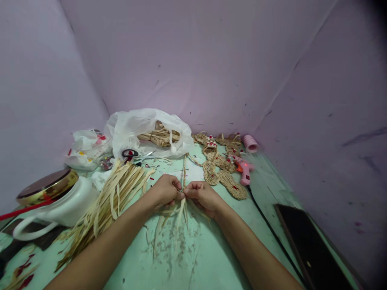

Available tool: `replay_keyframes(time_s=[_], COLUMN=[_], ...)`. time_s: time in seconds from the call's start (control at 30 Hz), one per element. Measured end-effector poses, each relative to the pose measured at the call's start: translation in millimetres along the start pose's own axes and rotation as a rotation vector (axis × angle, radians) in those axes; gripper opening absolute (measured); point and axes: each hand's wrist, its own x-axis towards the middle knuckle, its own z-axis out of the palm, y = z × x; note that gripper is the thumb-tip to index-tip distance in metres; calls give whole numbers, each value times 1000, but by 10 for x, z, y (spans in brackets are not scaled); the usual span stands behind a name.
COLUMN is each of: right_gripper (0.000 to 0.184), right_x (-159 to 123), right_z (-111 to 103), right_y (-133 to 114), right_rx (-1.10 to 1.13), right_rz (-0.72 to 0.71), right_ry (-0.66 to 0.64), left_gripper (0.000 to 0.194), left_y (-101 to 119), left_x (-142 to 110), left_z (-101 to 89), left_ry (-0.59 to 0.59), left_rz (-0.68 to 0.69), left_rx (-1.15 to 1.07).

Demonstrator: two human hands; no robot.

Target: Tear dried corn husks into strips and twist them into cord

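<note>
A thin braid of dried plant fibre (184,171) runs from near the plastic bag down to my two hands at the middle of the table. My left hand (168,190) pinches its lower end from the left. From the right, my right hand (202,195) pinches it too, fingertips almost touching the left ones. Loose strands (181,213) hang below the fingers toward me. Left of my left arm lies a big bundle of flat, pale dried strips (116,197). Coiled braided pieces with red and white beads (232,185) lie beyond my right hand.
At the back, a white plastic bag (145,114) holds more strips, with scissors (130,153) in front. A pink glue gun (244,171) trails a black cord. Right lies a dark flat slab (314,245). A white mug (75,201) lies left. Walls (187,60) enclose the table.
</note>
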Motion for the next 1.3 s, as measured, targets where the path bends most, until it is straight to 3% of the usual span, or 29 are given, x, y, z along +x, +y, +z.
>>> replay_keyframes(time_s=[0.17,0.27,0.37,0.53,0.8,0.93,1.17,1.3], right_gripper=[22,23,24,21,15,12,14,17], right_x=[-2,5,19,52,101,118,17,6], right_z=[-6,-8,-15,-51,-104,-125,-189,-231], right_y=[17,30,38,47,70,80,-66,-91], right_rx=[17,14,2,-95,-219,-300,-811,-932], right_rz=[-25,-35,-50,-142,-229,-268,-350,-353], right_ry=[-16,-31,-31,-42,-58,-84,-39,12], left_gripper=[19,8,12,9,12,9,6,6], left_y=[19,26,11,-40,-51,-35,-4,-3], left_x=[-30,-24,6,38,34,34,29,23], left_z=[8,-11,-47,-81,-74,-50,-21,-28], left_ry=[-136,-141,-113,-230,-223,-152,-74,-68], left_rz=[33,-24,-60,-8,25,51,50,53], left_rx=[-118,-130,-104,-208,-216,-219,-146,-121])
